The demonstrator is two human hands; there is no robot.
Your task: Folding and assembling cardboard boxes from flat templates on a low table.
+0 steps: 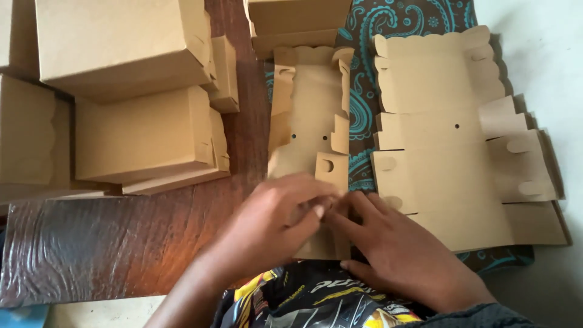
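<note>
Both hands meet at the lower middle of the frame, over the near end of a partly folded brown cardboard box blank [310, 121]. The left hand [273, 228] comes in from the lower left with its fingers curled, pinching a flap at the blank's near edge. The right hand [395, 249] comes in from the lower right; its fingers press on the same near flap, thumb lying along the bottom edge, so it grips the card rather than lying loose. The fingertips of the two hands touch or nearly touch just below a small tab with a round notch.

The blank runs from the hands up toward the top middle, its side walls partly raised and scalloped at the far end. Just to its right, a stack of flat unfolded blanks [449, 146] lies on a teal paisley cloth [388, 24]. At the upper left, several finished closed cardboard boxes [133, 42] stand stacked on a dark wooden surface [109, 243]. Another folded box [297, 21] sits at the top middle. A printed black and yellow garment [310, 300] fills the bottom centre.
</note>
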